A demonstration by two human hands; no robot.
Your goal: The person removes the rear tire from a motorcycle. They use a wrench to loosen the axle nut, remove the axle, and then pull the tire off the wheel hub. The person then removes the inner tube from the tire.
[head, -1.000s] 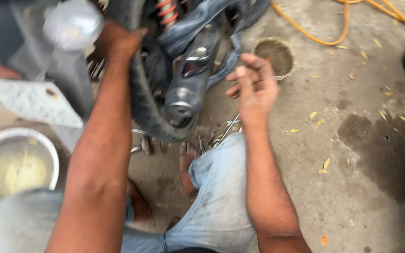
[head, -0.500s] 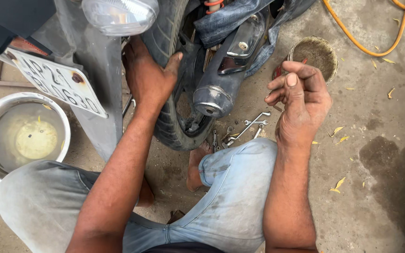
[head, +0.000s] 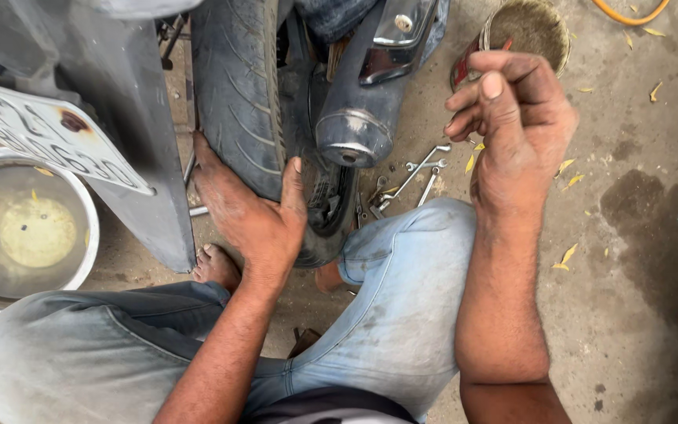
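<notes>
Bare concrete floor (head: 629, 314) lies open to the right. Ahead, the rear tyre (head: 237, 94), exhaust muffler (head: 355, 126) and scattered spanners (head: 421, 169) crowd the space; a steel bowl (head: 80, 235) blocks the left.

The rear tyre (head: 237, 94) under my left hand (head: 249, 216) is black, worn and dusty, standing upright at the far left between the grey mudguard and the exhaust. My palm cups its near lower edge.
</notes>
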